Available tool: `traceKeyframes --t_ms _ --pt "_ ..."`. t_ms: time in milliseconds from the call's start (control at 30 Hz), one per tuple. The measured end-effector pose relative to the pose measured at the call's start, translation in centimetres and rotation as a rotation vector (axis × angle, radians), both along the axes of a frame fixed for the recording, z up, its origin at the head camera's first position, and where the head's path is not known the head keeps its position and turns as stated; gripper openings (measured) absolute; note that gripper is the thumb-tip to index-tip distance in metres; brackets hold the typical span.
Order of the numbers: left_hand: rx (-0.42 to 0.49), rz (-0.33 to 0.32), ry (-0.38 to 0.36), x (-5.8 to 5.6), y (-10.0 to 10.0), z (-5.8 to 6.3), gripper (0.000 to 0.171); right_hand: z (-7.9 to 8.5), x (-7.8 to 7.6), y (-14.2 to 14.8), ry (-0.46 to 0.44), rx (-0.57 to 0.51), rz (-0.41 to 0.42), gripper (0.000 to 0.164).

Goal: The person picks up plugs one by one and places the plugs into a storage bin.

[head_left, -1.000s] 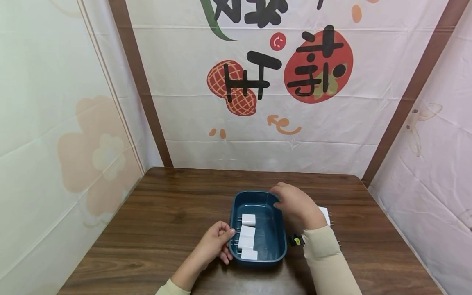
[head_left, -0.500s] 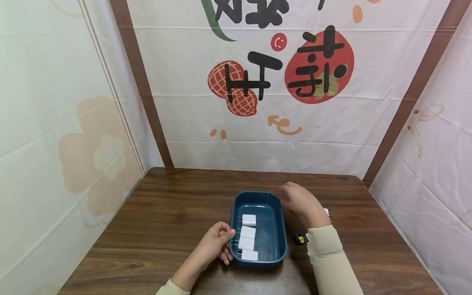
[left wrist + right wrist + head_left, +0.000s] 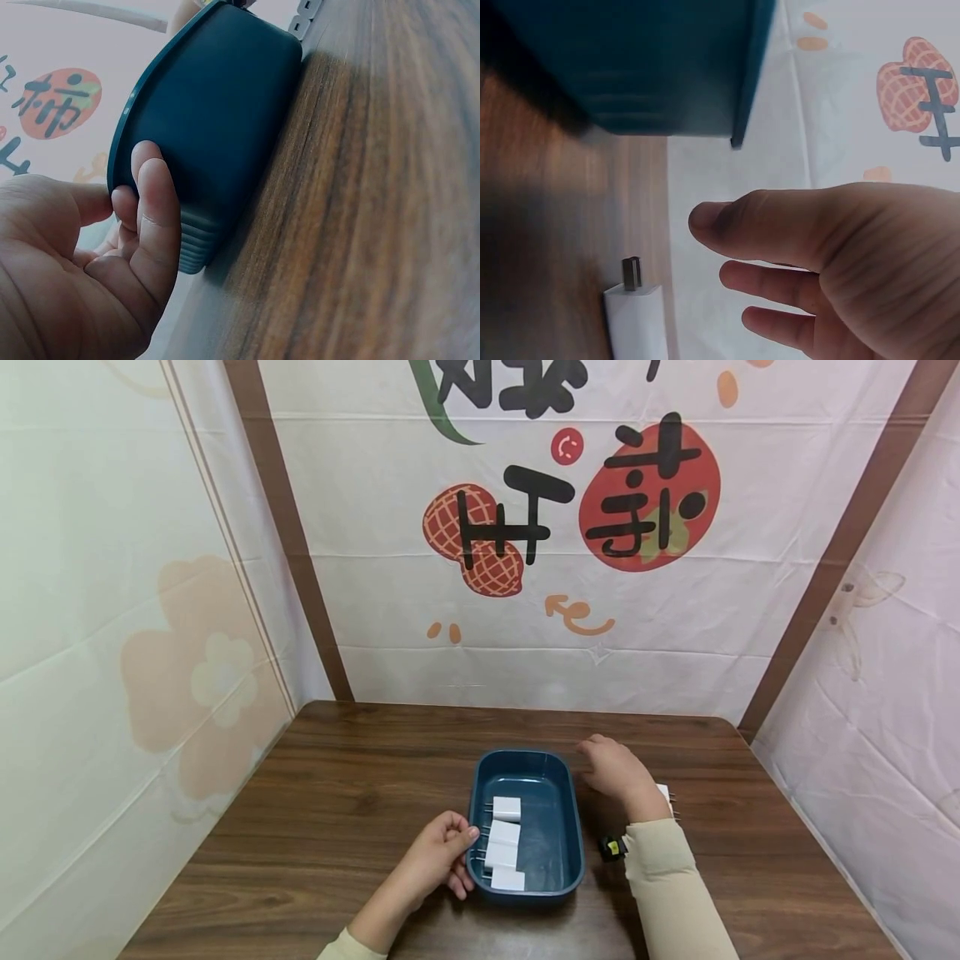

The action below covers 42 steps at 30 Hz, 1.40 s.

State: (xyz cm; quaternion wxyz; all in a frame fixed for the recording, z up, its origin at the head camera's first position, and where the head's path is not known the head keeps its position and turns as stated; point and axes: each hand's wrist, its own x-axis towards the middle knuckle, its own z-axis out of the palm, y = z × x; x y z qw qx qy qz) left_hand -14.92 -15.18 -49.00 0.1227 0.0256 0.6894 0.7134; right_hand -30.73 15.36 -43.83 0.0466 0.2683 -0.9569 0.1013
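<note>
A dark blue rectangular tray [image 3: 551, 827] stands on the table with several white plug adapters [image 3: 506, 809] in a column along its left side, metal prongs pointing left. My left hand [image 3: 438, 852] pinches the tray's left rim, thumb on the edge and fingers against the outer wall, as the left wrist view shows the tray wall [image 3: 217, 112] beside the fingers. To the right of the tray's far right corner, my right hand [image 3: 618, 774] hovers with thumb and fingers apart, holding nothing. Below it in the right wrist view lies a white plug adapter [image 3: 636, 322].
Another white adapter [image 3: 664, 795] shows partly behind the right wrist. A small black object with a yellow mark [image 3: 612, 848] is by the right cuff, possibly the wrist camera. The brown wooden table [image 3: 337, 793] ends at a printed white curtain [image 3: 375, 568].
My right hand has moved right, away from over the tray's far right rim to the space beside it. The left hand and the adapters in the tray have stayed put.
</note>
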Motion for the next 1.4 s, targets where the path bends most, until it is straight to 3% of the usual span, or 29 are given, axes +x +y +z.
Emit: traceKeyframes --t_ms 333,633,1400 --pt "0.002 -0.002 0.000 -0.1 -0.2 -0.2 0.027 -1.3 -0.7 0.7 0.006 0.042 -0.045 0.042" --pt "-0.002 0.000 0.000 -0.1 -0.2 -0.2 0.027 -1.5 -0.5 1.1 -0.047 0.055 -0.075 0.039" --pt "-0.008 0.001 -0.004 0.0 0.0 0.0 0.028 -2.6 -0.7 1.7 -0.056 0.067 -0.095 0.023"
